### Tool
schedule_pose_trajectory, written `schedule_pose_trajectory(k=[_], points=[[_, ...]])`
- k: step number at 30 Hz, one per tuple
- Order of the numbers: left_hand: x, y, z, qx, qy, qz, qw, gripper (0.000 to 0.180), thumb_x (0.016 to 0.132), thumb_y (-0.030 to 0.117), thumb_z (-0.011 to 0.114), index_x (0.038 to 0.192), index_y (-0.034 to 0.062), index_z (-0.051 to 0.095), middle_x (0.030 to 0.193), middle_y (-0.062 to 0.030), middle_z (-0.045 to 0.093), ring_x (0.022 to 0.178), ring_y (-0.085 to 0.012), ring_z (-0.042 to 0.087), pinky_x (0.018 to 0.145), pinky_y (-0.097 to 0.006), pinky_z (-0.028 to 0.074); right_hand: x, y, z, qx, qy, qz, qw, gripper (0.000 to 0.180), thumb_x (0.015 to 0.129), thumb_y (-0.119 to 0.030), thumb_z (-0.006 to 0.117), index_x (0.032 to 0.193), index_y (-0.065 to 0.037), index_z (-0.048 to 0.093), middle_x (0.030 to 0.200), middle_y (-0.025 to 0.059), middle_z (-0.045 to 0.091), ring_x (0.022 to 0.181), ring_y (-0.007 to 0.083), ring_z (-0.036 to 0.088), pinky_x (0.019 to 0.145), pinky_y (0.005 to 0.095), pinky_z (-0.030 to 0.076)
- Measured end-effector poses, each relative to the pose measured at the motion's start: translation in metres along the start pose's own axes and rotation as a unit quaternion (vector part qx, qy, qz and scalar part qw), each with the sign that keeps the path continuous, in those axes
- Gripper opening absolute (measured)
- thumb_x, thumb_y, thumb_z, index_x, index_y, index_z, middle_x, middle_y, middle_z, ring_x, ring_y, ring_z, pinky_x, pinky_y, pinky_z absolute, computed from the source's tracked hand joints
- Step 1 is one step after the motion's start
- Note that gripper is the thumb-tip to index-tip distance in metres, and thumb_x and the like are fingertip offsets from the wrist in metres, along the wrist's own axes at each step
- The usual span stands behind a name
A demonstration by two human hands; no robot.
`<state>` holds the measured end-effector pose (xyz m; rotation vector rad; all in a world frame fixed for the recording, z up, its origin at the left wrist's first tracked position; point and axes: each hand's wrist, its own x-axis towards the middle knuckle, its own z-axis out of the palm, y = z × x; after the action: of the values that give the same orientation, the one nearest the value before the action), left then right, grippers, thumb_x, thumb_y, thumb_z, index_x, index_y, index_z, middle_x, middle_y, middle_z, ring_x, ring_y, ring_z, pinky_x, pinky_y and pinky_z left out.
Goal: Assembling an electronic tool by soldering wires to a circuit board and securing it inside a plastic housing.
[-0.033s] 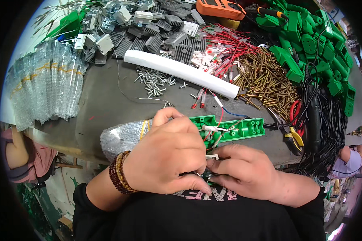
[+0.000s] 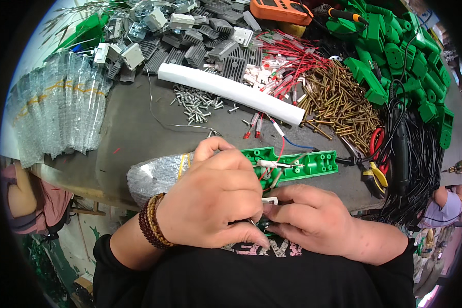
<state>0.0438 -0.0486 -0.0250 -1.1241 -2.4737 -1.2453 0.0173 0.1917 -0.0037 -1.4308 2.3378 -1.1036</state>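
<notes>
Hardly anything's moving vs. the earlier frame; both hands are keeping approx. the same pose. Far L, bubble-wrap sleeves (image 2: 61, 102) are lying on the bench (image 2: 128, 118); nearer, a wrapped bundle (image 2: 156, 177) is sitting beside the left hand (image 2: 218, 192). That hand's curling, thumb & index closing on a thin metal piece (image 2: 252, 222), mostly hidden; can't tell what. Next, a white plastic part (image 2: 270, 200) is poking out btwn fingers of the right hand (image 2: 313, 218), which is bending & pinching it. Green housing (image 2: 292, 175) is lying open w/ wires just beyond both hands. Step in hand: prob. fiddling w/ small parts at the fingertips; next move's prob. needing a steady R grip & fine L control. Far R, yellow-handled cutters (image 2: 378, 177) are lying apart.
</notes>
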Motion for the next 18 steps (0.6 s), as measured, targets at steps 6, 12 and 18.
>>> schedule_pose_trajectory(k=[6,12,18], points=[[0.018,-0.004,0.011,0.050,0.069,-0.025,0.996,0.041,0.064,0.049,0.085,0.071,0.0169,0.060,0.082,0.0031,0.061,0.085,-0.0229,0.058,0.094,-0.052,0.037,0.010,0.029,-0.016,-0.038,0.009,-0.054,0.998,0.032,0.075,-0.007,0.079,0.105,-0.007,0.068,0.106,0.0109,0.065,0.088,0.0279,0.067,0.075,0.0381,0.056],[0.016,-0.004,0.002,0.047,0.041,-0.039,0.997,0.036,0.073,0.046,0.082,0.073,0.0167,0.061,0.087,0.0003,0.060,0.082,-0.0231,0.058,0.095,-0.052,0.038,0.010,0.031,-0.021,-0.012,-0.010,-0.037,0.999,0.039,0.072,-0.009,0.079,0.109,-0.007,0.067,0.111,0.0100,0.061,0.087,0.0264,0.066,0.073,0.0349,0.056],[0.013,-0.003,0.004,0.056,0.047,-0.045,0.996,0.038,0.074,0.049,0.080,0.074,0.0171,0.061,0.086,0.0018,0.059,0.081,-0.0228,0.058,0.097,-0.051,0.036,0.006,0.032,-0.016,-0.025,0.002,-0.062,0.998,0.050,0.070,-0.008,0.079,0.118,-0.005,0.066,0.114,0.0135,0.058,0.087,0.0270,0.064,0.072,0.0357,0.056]])
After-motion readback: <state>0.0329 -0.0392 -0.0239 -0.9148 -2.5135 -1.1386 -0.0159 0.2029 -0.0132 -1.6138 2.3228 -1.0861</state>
